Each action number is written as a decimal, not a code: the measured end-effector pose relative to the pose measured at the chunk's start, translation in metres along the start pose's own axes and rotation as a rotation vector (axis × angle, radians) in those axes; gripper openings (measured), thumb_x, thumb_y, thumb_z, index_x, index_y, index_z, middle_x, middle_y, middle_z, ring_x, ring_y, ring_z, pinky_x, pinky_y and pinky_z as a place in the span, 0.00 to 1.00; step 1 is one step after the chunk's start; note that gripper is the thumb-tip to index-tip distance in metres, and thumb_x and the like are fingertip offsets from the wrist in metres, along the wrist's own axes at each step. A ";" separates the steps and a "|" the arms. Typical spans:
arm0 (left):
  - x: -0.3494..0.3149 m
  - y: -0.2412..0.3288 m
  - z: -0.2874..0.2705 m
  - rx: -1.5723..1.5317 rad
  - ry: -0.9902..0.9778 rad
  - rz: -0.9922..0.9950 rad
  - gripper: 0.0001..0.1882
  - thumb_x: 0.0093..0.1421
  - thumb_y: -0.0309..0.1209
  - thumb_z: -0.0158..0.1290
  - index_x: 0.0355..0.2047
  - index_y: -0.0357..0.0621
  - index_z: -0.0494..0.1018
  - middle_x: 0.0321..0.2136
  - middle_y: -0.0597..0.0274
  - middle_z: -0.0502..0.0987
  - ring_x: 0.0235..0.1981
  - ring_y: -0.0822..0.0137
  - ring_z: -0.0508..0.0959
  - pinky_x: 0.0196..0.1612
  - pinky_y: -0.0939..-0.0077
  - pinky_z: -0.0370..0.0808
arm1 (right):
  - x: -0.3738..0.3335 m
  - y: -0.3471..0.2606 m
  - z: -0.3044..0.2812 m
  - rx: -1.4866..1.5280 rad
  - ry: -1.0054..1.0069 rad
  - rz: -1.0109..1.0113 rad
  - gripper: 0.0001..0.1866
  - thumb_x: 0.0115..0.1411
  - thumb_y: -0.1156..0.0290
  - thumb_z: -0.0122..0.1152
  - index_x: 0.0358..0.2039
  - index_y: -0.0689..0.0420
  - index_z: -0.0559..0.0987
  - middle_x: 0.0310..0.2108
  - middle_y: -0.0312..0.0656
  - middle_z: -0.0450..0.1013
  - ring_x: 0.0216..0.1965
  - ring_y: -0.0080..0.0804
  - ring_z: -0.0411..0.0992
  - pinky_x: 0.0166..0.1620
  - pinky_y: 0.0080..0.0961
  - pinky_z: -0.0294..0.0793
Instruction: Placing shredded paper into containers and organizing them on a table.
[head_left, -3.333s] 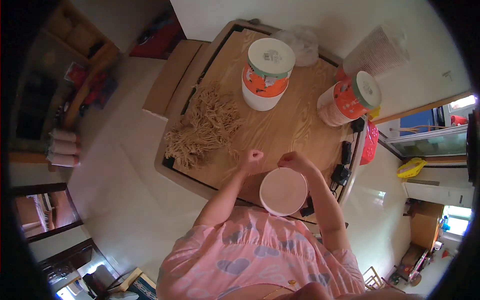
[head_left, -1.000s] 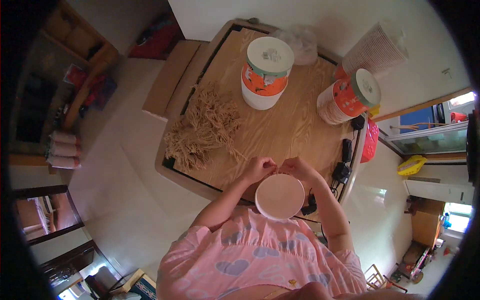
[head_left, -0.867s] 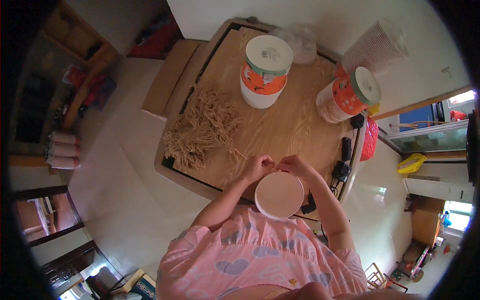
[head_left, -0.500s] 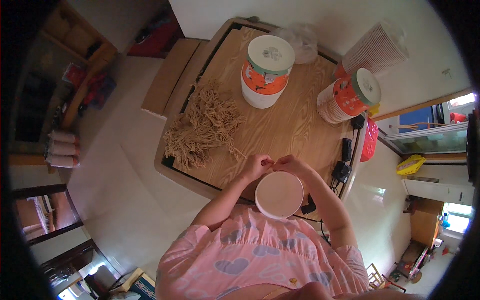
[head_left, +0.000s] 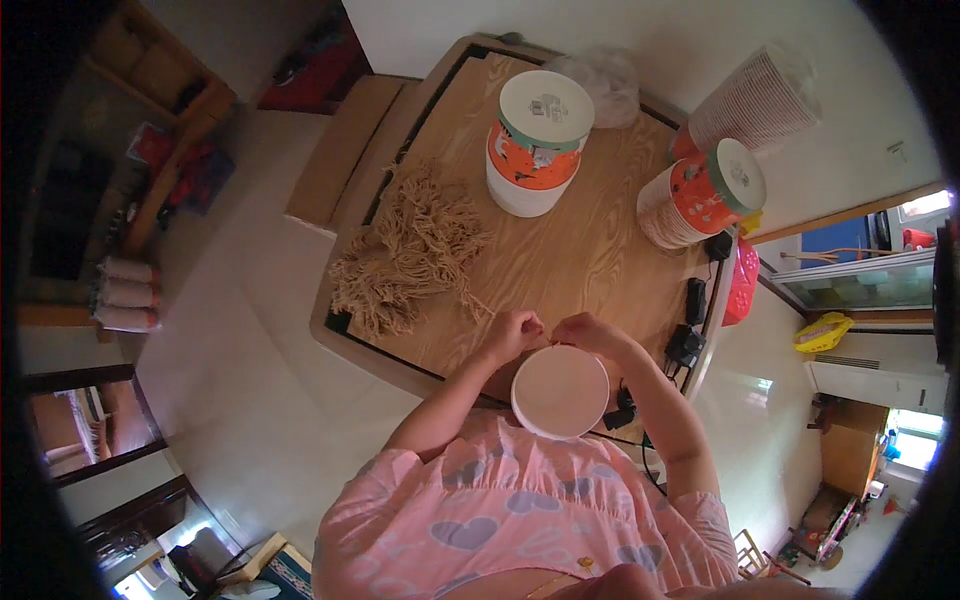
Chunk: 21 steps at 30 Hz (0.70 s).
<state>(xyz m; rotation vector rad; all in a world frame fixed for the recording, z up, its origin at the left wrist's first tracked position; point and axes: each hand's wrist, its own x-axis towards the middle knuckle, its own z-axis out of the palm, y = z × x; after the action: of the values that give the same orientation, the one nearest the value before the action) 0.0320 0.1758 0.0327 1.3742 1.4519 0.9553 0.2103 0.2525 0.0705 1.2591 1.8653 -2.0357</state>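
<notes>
A white round paper tub [head_left: 560, 392] is held close against my body at the table's near edge, its pale round face turned up. Just beyond its far rim, my left hand [head_left: 517, 330] is closed in a pinch. Opposite it, my right hand [head_left: 588, 333] pinches with its fingertips at the rim. Whatever thin thing lies between the fingers is too small to make out. A loose heap of tan twine cords [head_left: 410, 255] lies to the left, one strand trailing toward my left hand.
Stacked printed tubs [head_left: 540, 145] stand upside down at the table's back. More stacked tubs [head_left: 700, 195] lean at the right, beside a tall stack [head_left: 755, 105] in clear plastic. Black power adapters [head_left: 686, 343] with cables line the right edge. A clear plastic bag [head_left: 605, 90] lies behind.
My hands have drawn slightly apart, so a gap now shows between the fingertips. The tub and the twine heap have hardly moved.
</notes>
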 end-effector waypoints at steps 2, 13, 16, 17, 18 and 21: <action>0.000 0.001 0.000 -0.004 0.031 -0.002 0.04 0.48 0.27 0.55 0.23 0.38 0.73 0.19 0.59 0.75 0.21 0.72 0.74 0.25 0.78 0.71 | -0.007 -0.008 0.000 -0.117 -0.005 -0.090 0.07 0.48 0.69 0.58 0.26 0.58 0.75 0.21 0.33 0.71 0.24 0.21 0.66 0.27 0.22 0.67; 0.000 0.047 -0.015 0.020 0.117 0.084 0.02 0.45 0.23 0.56 0.22 0.39 0.73 0.19 0.61 0.74 0.19 0.71 0.72 0.23 0.79 0.69 | -0.032 -0.017 0.008 -0.348 0.323 -0.214 0.07 0.44 0.73 0.60 0.24 0.59 0.71 0.19 0.40 0.69 0.23 0.28 0.68 0.27 0.23 0.68; -0.005 0.051 -0.018 0.066 0.002 0.163 0.02 0.45 0.23 0.56 0.22 0.39 0.73 0.21 0.61 0.73 0.20 0.70 0.73 0.24 0.78 0.69 | -0.030 -0.011 0.009 -0.337 0.386 -0.166 0.08 0.43 0.73 0.58 0.24 0.60 0.71 0.21 0.44 0.70 0.24 0.34 0.71 0.28 0.26 0.68; -0.009 0.050 -0.018 0.091 -0.043 0.191 0.03 0.45 0.23 0.56 0.21 0.39 0.73 0.21 0.61 0.73 0.20 0.70 0.73 0.24 0.78 0.70 | -0.031 -0.013 0.009 -0.341 0.382 -0.174 0.07 0.43 0.73 0.58 0.23 0.60 0.71 0.21 0.44 0.70 0.25 0.35 0.71 0.28 0.26 0.68; -0.011 0.048 -0.019 0.116 -0.089 0.219 0.03 0.44 0.23 0.56 0.21 0.39 0.73 0.21 0.61 0.73 0.21 0.69 0.73 0.25 0.78 0.70 | -0.033 -0.016 0.010 -0.344 0.379 -0.182 0.06 0.43 0.73 0.57 0.23 0.60 0.70 0.22 0.44 0.70 0.25 0.36 0.70 0.28 0.27 0.68; -0.013 0.052 -0.025 0.017 -0.165 0.189 0.03 0.44 0.25 0.55 0.20 0.39 0.73 0.21 0.58 0.73 0.22 0.63 0.74 0.26 0.74 0.70 | -0.037 -0.025 0.015 -0.475 0.398 -0.282 0.05 0.44 0.74 0.57 0.22 0.59 0.70 0.23 0.43 0.68 0.27 0.37 0.70 0.29 0.29 0.68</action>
<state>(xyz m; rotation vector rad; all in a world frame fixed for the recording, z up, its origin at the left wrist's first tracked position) 0.0235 0.1689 0.0911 1.5855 1.2257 0.9250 0.2128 0.2292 0.1117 1.3900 2.6310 -1.3606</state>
